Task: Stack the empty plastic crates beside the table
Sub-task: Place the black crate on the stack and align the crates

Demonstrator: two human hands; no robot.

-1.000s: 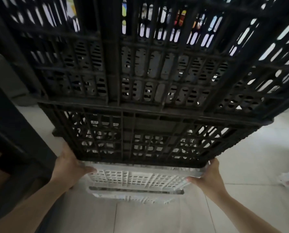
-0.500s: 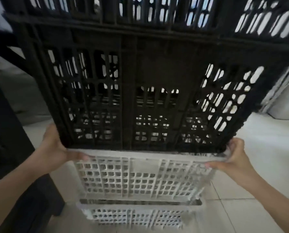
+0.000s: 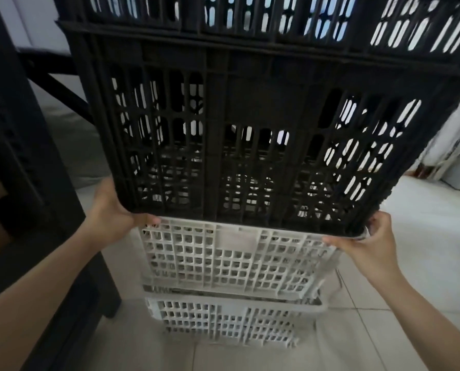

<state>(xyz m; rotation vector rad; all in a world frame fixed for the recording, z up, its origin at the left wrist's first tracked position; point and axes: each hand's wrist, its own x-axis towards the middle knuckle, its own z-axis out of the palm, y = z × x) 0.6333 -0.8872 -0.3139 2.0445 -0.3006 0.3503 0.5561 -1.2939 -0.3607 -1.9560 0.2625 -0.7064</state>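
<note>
left hand (image 3: 111,212) and right hand (image 3: 368,242) gripping black crate (image 3: 250,145) bottom corners, sitting atop two white crates (image 3: 234,261), dark desk (image 3: 23,183) on left

Two hands hold a big stack of crates from both sides. The left hand (image 3: 111,212) is on the left bottom corner of the upper crate (image 3: 250,145). The right hand (image 3: 370,242) is on its right bottom corner. Between the hands and just under them sits the middle crate (image 3: 231,258), with the upper crate on top of it. Under that, the bottom crate (image 3: 223,322) rests on the floor (image 3: 384,330). Left of the left hand stands the surface (image 3: 23,156), close beside the stack.
</note>
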